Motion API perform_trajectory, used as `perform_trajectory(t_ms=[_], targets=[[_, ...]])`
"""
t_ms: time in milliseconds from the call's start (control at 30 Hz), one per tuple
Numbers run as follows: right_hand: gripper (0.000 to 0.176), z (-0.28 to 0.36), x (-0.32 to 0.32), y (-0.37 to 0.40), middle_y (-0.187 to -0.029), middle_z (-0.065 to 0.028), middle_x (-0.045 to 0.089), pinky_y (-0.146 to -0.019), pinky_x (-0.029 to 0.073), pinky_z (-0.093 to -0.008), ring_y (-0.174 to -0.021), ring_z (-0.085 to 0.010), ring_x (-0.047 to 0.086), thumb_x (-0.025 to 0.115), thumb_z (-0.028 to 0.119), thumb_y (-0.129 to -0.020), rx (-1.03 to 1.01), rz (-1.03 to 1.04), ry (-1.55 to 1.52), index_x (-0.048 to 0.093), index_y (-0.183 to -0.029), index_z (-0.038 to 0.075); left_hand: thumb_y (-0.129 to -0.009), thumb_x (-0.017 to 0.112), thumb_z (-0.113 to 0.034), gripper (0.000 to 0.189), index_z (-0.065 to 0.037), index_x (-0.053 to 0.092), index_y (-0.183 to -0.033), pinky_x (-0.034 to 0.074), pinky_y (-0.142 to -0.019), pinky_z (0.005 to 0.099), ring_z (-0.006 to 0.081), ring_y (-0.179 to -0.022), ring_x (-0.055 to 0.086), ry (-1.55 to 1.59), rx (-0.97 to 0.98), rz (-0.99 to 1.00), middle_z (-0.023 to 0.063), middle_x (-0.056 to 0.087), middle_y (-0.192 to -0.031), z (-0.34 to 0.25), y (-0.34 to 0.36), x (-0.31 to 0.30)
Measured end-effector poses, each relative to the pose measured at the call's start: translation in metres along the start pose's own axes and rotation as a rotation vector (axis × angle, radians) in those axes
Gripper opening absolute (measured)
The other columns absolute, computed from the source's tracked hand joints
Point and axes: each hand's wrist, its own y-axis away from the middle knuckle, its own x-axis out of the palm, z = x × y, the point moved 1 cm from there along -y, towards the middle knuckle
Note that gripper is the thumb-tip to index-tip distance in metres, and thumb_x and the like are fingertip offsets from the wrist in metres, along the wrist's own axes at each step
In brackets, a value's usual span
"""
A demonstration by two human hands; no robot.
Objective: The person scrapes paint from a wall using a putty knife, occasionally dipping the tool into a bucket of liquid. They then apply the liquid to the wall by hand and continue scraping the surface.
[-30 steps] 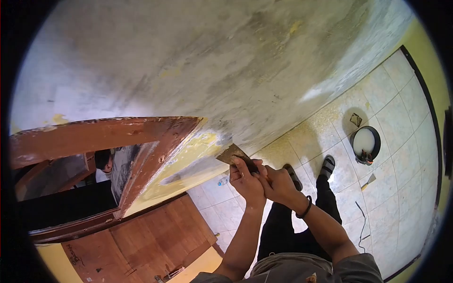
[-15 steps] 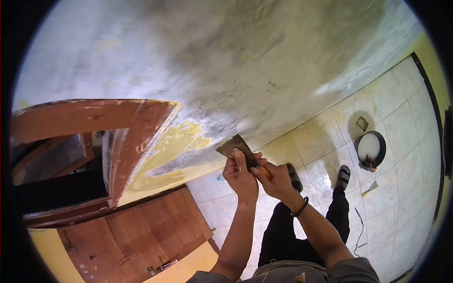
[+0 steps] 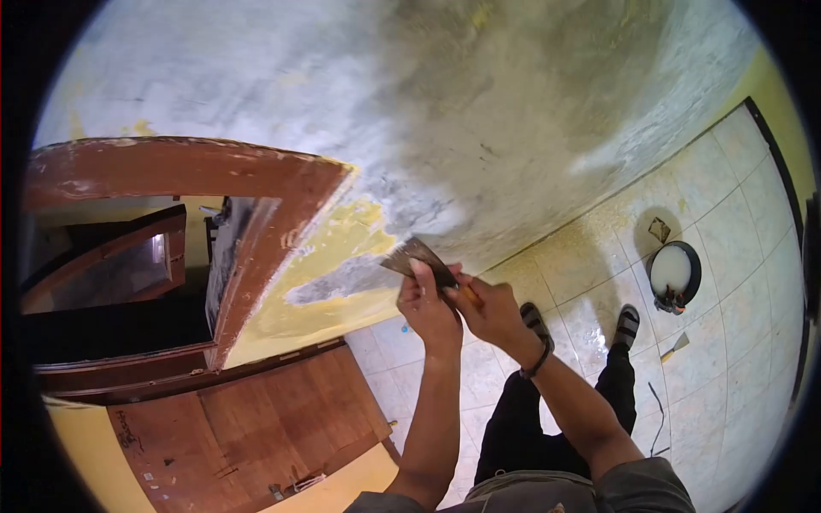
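A wide metal scraper (image 3: 414,256) with an orange-yellow handle is held in front of the wall. My left hand (image 3: 430,309) is closed on the blade, its thumb lying over the metal face. My right hand (image 3: 498,318) is wrapped round the handle, close beside the left. Behind the blade, the wall (image 3: 496,154) is patchy grey and white, with yellow paint (image 3: 338,248) flaking beside the brown window frame (image 3: 286,192).
On the tiled floor (image 3: 727,342) at right are a black-rimmed bucket (image 3: 697,272) of whitish liquid, a second scraper (image 3: 676,347) and a dark cord (image 3: 658,415). A brown wooden panel (image 3: 265,419) stands lower left. My sandalled feet are below the wall.
Both hands and the scraper have shifted slightly left and up in the view. The window frame and floor objects also sit differently as the camera view has turned.
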Motion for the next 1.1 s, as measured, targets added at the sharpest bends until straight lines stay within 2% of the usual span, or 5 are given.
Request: perform_trajectory(t_ms=[100, 533, 800, 967, 1100], targets=[[0.033, 0.008, 0.008, 0.005, -0.048, -0.0163, 0.049, -0.04, 0.04, -0.0364, -0.042, -0.0327, 0.053, 0.065, 0.028, -0.083, -0.013, -0.151, -0.07, 0.054, -0.066, 0.002, -0.092, 0.054, -0.035, 0.035, -0.002, 0.054, -0.08, 0.048, -0.049, 0.028, 0.0181, -0.052, 0.058, -0.119, -0.053, -0.032, 0.013, 0.063, -0.068, -0.007, 0.002, -0.001], [0.036, 0.029, -0.007, -0.004, -0.045, -0.0159, 0.045, -0.038, 0.035, -0.0368, -0.038, -0.0307, 0.05, 0.062, 0.026, -0.085, -0.039, -0.027, 0.069, 0.05, -0.062, 0.002, -0.095, 0.049, -0.033, 0.037, -0.001, 0.053, -0.077, 0.043, -0.047, 0.024, 0.012, -0.049, 0.053, -0.013, 0.088, 0.027, 0.012, 0.064, -0.068, -0.022, 0.006, 0.012], [0.027, 0.018, 0.004, 0.03, -0.047, -0.0162, 0.048, -0.04, 0.036, -0.0372, -0.039, -0.0313, 0.049, 0.06, 0.025, -0.087, 0.034, -0.009, 0.03, 0.061, -0.078, -0.001, -0.095, 0.048, -0.036, 0.036, -0.003, 0.053, -0.081, 0.043, -0.043, 0.0229, 0.0118, -0.045, 0.054, -0.048, -0.052, -0.178, 0.0117, 0.065, -0.073, -0.021, 0.026, 0.006], [0.029, -0.008, 0.009, 0.044, -0.044, -0.0118, 0.043, -0.039, 0.031, -0.0323, -0.037, -0.0155, 0.039, 0.058, 0.024, -0.089, 0.11, -0.121, 0.005, 0.061, -0.077, -0.001, -0.094, 0.051, -0.035, 0.035, -0.004, 0.053, -0.078, 0.04, -0.04, 0.0232, 0.0118, -0.044, 0.053, 0.022, -0.152, -0.075, 0.012, 0.064, -0.069, -0.004, 0.028, 0.003], [0.031, 0.024, 0.01, 0.004, -0.044, -0.0065, 0.039, -0.04, 0.029, -0.0308, -0.043, -0.008, 0.034, 0.056, 0.024, -0.09, 0.118, -0.093, -0.091, 0.059, -0.073, -0.003, -0.092, 0.053, -0.034, 0.035, -0.002, 0.054, -0.078, 0.037, -0.037, 0.0235, 0.0108, -0.039, 0.048, 0.115, -0.006, -0.071, 0.0126, 0.064, -0.066, -0.037, 0.001, 0.021]])
